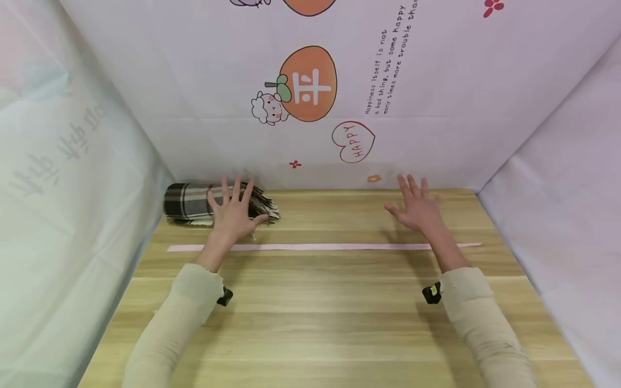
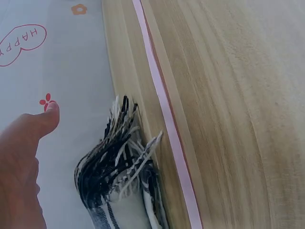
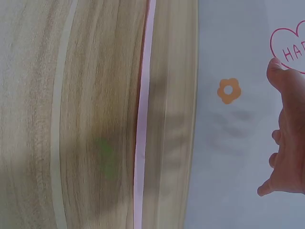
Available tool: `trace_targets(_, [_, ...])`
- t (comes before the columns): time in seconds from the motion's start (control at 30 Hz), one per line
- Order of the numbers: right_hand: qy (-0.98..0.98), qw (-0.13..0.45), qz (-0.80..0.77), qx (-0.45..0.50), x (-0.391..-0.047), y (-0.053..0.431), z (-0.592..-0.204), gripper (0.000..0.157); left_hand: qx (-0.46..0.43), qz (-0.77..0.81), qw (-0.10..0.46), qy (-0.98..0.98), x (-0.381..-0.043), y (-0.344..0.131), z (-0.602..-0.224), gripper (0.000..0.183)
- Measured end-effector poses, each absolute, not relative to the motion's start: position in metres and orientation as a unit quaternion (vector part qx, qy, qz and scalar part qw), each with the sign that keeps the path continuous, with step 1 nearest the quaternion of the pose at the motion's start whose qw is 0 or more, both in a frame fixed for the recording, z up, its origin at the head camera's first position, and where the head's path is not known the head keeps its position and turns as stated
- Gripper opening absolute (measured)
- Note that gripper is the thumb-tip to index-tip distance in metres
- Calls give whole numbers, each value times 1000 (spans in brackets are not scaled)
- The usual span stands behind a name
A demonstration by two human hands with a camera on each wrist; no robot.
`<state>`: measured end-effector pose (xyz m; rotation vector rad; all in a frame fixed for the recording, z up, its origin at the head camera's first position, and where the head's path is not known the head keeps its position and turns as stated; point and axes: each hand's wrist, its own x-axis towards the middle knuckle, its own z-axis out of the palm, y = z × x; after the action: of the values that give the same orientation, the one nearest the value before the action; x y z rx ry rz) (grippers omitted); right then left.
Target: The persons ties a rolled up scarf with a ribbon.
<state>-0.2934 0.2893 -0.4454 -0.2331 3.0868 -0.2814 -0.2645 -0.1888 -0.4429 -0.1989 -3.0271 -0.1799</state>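
A rolled plaid scarf [image 1: 194, 200] in black, grey and white lies at the table's back left, its fringe [image 2: 114, 167] pointing right. Above it my left hand [image 1: 233, 215] is spread with straight fingers, covering part of the roll; in the left wrist view a gap shows between thumb and scarf. My right hand [image 1: 418, 210] hovers with fingers spread near the back right, holding nothing. Beneath both forearms a long pink strip [image 1: 310, 247] runs across the wooden table.
The wooden table [image 1: 310, 323] meets a white printed sheet [image 1: 218, 134] at its back edge. White sheets also hang along the left [image 1: 58, 215] and right [image 1: 558, 215] sides. Each wrist wears a small black camera [image 1: 432, 293].
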Motion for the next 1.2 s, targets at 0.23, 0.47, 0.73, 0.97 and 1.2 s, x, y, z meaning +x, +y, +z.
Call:
trace_targets(0.23, [992, 14, -100, -81, -301, 282, -443, 94, -62, -67, 57, -994, -267, -193, -438, 95])
trace_targets(0.47, [992, 19, -95, -82, -303, 275, -444, 92, -62, -79, 53, -994, -268, -201, -439, 90])
trace_targets(0.73, [987, 14, -117, -108, -308, 251, -433, 88, -43, -198, 69, -977, -254, -228, -434, 79])
trace_targets(0.97, [984, 8, -122, -129, -314, 227, -421, 78, -17, -253, 83, -964, -239, -252, -441, 80])
trace_targets(1.2, [974, 17, -160, -158, -322, 198, -415, 73, 8, -299, 89, -950, -235, -269, -457, 76])
